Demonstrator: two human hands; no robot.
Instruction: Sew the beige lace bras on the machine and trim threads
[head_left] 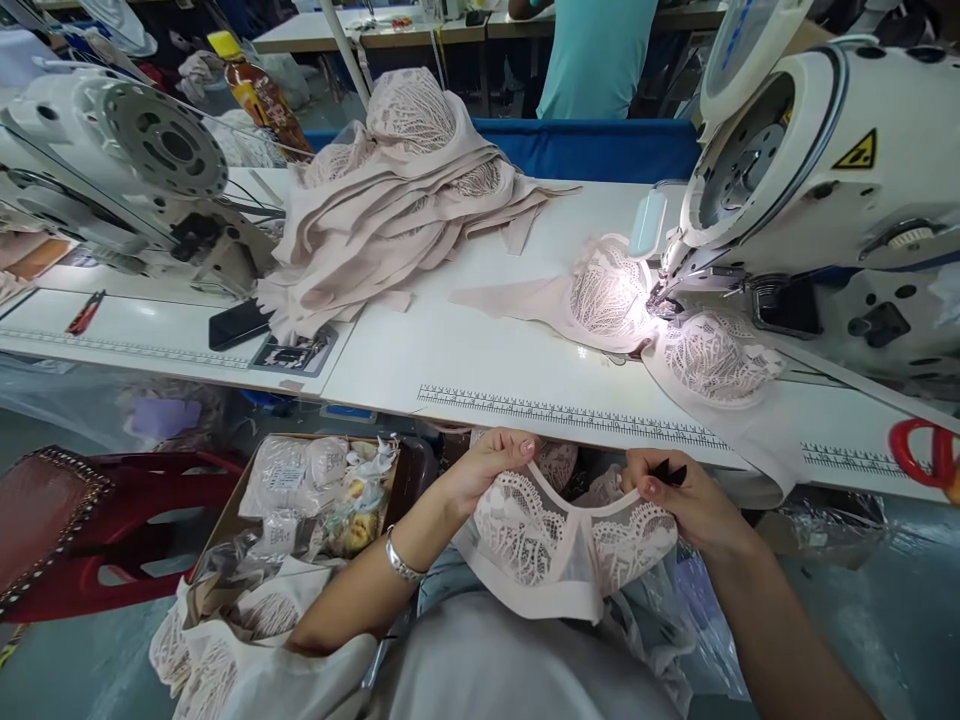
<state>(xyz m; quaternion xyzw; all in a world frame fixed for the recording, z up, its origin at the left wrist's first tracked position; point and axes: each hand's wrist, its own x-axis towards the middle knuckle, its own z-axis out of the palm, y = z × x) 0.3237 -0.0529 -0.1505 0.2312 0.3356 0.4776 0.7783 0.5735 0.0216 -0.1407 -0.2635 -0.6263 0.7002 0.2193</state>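
Observation:
In front of my lap I hold a pale pink lace bra (536, 540) stretched between both hands. My left hand (491, 465) pinches its upper edge at the left, thumb on top. At the right cup's upper edge, my right hand (686, 495) grips the same bra; a small dark pointed thing (667, 472) shows at those fingers, its kind unclear. Another pale pink bra (611, 290) lies under the needle area of the right sewing machine (810, 170), lit by its lamp. One of its wings hangs over the table's front edge.
A heap of pale pink bras (405, 200) lies on the white table (390, 350), beside a phone (238, 325). Another sewing machine (127, 170) stands left. Red-handled scissors (922, 455) lie at the right edge. Below left are a box of packets (300, 480) and a red chair (112, 530).

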